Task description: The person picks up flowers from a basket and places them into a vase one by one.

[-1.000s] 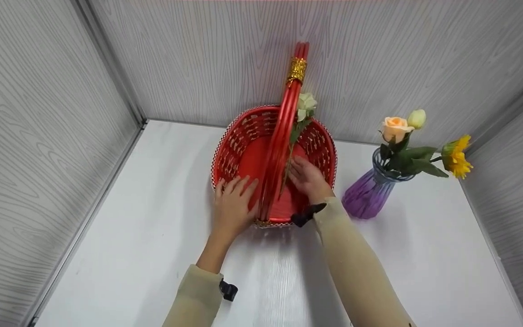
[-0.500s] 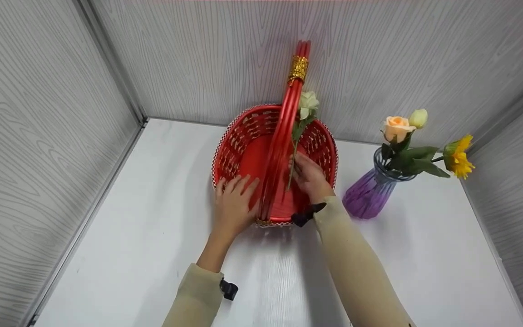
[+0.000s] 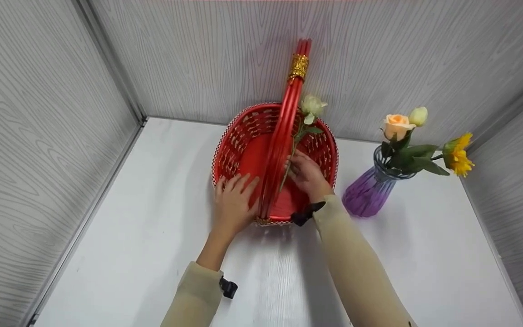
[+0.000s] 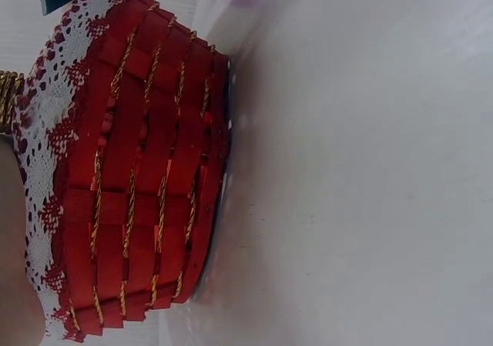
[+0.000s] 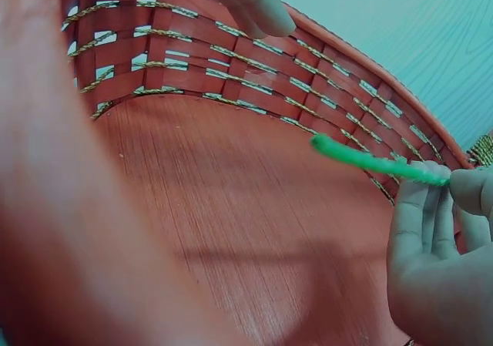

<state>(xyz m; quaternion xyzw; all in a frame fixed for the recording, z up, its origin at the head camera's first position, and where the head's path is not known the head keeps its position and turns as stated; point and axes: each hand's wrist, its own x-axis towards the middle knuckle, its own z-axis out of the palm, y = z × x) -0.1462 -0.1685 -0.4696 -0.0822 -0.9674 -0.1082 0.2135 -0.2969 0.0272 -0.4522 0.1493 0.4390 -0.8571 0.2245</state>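
My right hand (image 3: pixel 308 175) reaches inside the red woven basket (image 3: pixel 281 220), to the right of its handle. Thumb and fingertips pinch the green stem (image 5: pixel 358 159) of a white rose, its free lower end poking out past the fingers in the right wrist view. The white rose's bloom (image 3: pixel 313 105) leans against the basket's back rim, right of the handle. My left hand (image 3: pixel 234 204) rests over the front-left rim with fingers spread, their tips hanging inside, left of the handle. The left wrist view shows the basket's outer wall (image 4: pixel 139 176) and lace trim (image 4: pixel 48 169).
A purple glass vase (image 3: pixel 367 193) stands right of the basket, holding a peach rose (image 3: pixel 397 127), a pale bud (image 3: pixel 418 116) and a yellow flower (image 3: pixel 457 155). The tall red handle (image 3: pixel 284 122) arches between my hands. Grey wood-grain panels (image 3: pixel 198 59) enclose the white table (image 3: pixel 152 227).
The white rose has tilted: its bloom moved right, away from the handle, and its stem end swung left. My left hand and the vase stay put.
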